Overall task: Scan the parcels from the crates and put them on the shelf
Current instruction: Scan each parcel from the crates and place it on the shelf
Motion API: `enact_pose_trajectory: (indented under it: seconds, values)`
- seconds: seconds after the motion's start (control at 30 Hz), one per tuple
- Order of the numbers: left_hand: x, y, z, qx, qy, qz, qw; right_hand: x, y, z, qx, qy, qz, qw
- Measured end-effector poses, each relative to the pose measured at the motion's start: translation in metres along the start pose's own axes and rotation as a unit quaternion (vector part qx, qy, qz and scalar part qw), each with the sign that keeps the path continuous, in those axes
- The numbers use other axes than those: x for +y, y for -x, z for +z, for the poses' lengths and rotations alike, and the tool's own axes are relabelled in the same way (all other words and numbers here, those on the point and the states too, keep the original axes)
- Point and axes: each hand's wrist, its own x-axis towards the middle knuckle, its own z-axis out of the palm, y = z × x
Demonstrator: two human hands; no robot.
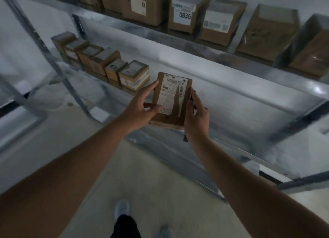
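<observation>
Both hands, the left hand [142, 102] and the right hand [196, 116], are gripping the parcel [171, 100] by its long sides before the shelf [204, 72]; it is looking light and stiff, easy to hold at the edges

We are in a parcel storeroom or small warehouse. A galvanised metal shelf rack [204, 72] fills the view; on its upper level stand labelled cardboard boxes [185, 11], on the level below it a row of small parcels [106, 63], and beneath it a pale bare floor [142, 175].
</observation>
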Motion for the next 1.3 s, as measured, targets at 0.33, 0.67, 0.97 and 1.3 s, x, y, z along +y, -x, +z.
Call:
enact_pose_trajectory:
  seconds: [0.33, 0.67, 0.97, 1.3]
  values:
    - [-0.103, -0.131, -0.066, -0.093, 0.040, -0.035, 0.994, 0.025, -0.095, 0.130, 0.051, 0.041, 0.061, 0.996]
    - [-0.187, -0.245, -0.097, -0.210, 0.075, -0.078, 0.972, 0.044, -0.170, 0.231, 0.134, 0.053, 0.147, 0.979]
    - [-0.208, -0.288, -0.071, -0.251, 0.056, -0.095, 0.962, 0.068, -0.212, 0.237, 0.146, 0.070, 0.182, 0.970]
    - [-0.227, -0.309, -0.058, -0.254, 0.042, -0.128, 0.958, 0.089, -0.233, 0.242, 0.121, 0.071, 0.185, 0.973]
